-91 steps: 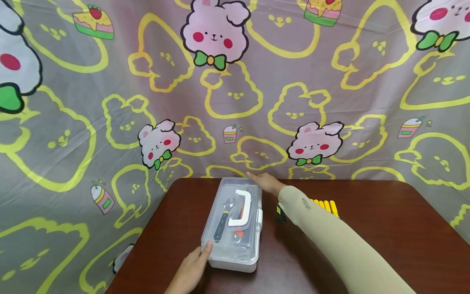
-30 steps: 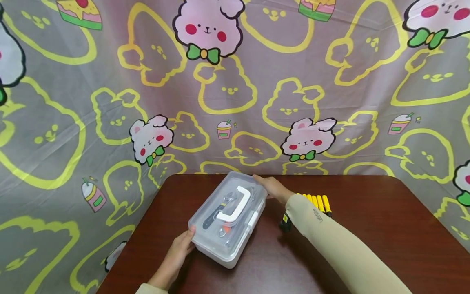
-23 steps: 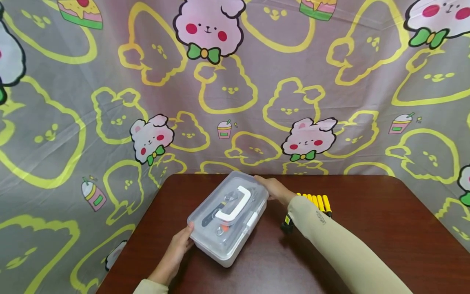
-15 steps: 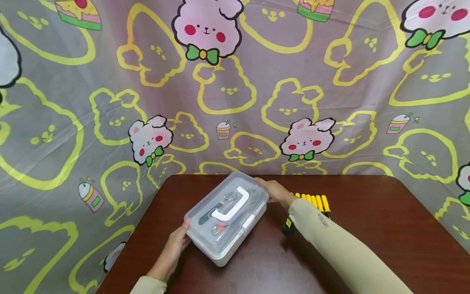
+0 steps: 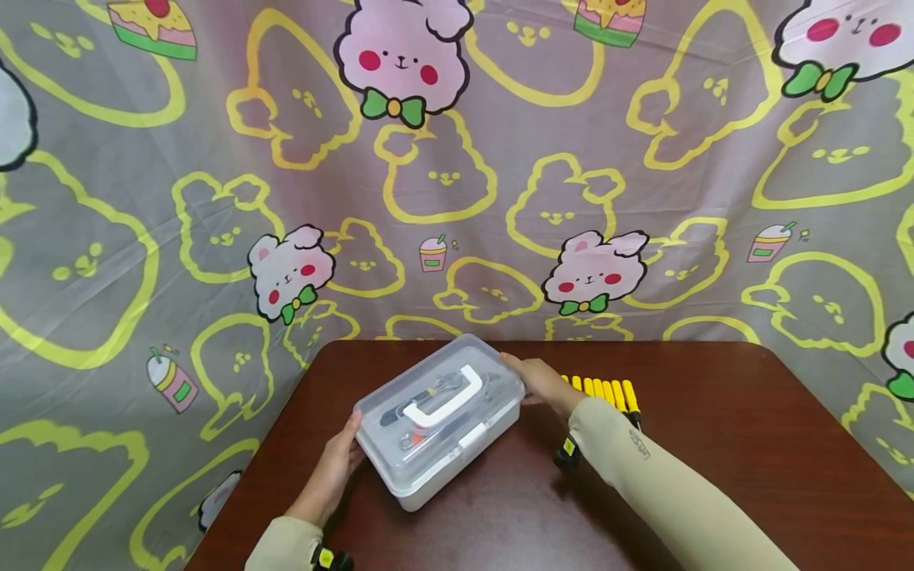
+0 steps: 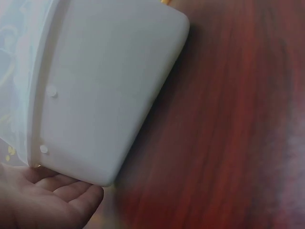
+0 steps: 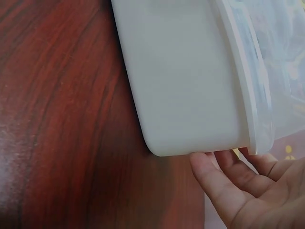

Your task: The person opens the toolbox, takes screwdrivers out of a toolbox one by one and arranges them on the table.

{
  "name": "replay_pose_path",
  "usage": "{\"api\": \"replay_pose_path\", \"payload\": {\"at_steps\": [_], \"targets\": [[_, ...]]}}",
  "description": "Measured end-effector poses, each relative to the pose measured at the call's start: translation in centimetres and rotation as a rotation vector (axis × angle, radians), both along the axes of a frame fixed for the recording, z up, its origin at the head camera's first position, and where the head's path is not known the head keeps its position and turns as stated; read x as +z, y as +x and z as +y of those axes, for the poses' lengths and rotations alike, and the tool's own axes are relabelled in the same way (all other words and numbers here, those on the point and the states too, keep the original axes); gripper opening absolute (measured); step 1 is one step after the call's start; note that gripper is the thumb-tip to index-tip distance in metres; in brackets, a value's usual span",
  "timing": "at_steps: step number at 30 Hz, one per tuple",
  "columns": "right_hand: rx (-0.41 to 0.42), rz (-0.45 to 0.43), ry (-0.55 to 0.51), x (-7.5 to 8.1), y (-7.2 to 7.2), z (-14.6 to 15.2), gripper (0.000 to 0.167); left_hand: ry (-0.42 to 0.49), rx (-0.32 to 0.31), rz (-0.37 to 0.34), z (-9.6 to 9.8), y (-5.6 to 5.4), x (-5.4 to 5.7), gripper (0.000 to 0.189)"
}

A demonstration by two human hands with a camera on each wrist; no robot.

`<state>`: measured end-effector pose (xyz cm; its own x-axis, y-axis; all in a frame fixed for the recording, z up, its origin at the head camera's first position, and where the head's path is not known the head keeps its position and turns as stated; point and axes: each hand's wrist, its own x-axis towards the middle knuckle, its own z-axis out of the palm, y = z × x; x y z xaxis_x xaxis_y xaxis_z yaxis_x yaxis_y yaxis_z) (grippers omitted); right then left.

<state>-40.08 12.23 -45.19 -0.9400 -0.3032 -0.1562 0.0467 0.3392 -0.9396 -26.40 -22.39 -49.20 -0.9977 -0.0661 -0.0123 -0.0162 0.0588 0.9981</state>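
A toolbox (image 5: 457,452) with a white base, clear closed lid and white carrying handle (image 5: 446,403) sits at an angle on the table. Through the lid show an adjustable wrench (image 5: 407,408) and a bit of orange. My left hand (image 5: 334,464) grips the near left corner, thumb at the lid's rim; in the left wrist view its fingers (image 6: 71,193) bend against the base's end. At the far right corner my right hand (image 5: 539,381) holds the other end. The right wrist view has those fingertips (image 7: 202,164) pressed to the base's back edge.
Several yellow-handled tools (image 5: 607,390) lie in a row behind the right forearm, partly covered by the sleeve. The dark red wooden table (image 5: 714,428) has rounded far corners. A cartoon-print curtain (image 5: 457,190) hangs at its back and sides.
The toolbox has turned clockwise, from lengthwise to slanting, so its latch side faces nearer me. My left hand has moved left and a little farther away with its corner; my right hand stays at the far end.
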Motion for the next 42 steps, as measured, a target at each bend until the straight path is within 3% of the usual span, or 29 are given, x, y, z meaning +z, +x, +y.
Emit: {"api": "replay_pose_path", "payload": {"at_steps": [17,26,42], "targets": [[-0.009,0.005,-0.034,-0.5,1.7,0.8,0.065,-0.034,0.006,-0.054,-1.0,-2.1,0.6,0.085],[-0.044,-0.01,-0.02,-0.6,2.8,1.1,0.071,-0.011,-0.009,-0.052,-1.2,-3.4,0.4,0.086],[-0.008,-0.052,-0.077,-0.8,5.5,2.0,0.082,0.01,-0.038,-0.061,-1.1,-5.9,0.1,0.083]]}}
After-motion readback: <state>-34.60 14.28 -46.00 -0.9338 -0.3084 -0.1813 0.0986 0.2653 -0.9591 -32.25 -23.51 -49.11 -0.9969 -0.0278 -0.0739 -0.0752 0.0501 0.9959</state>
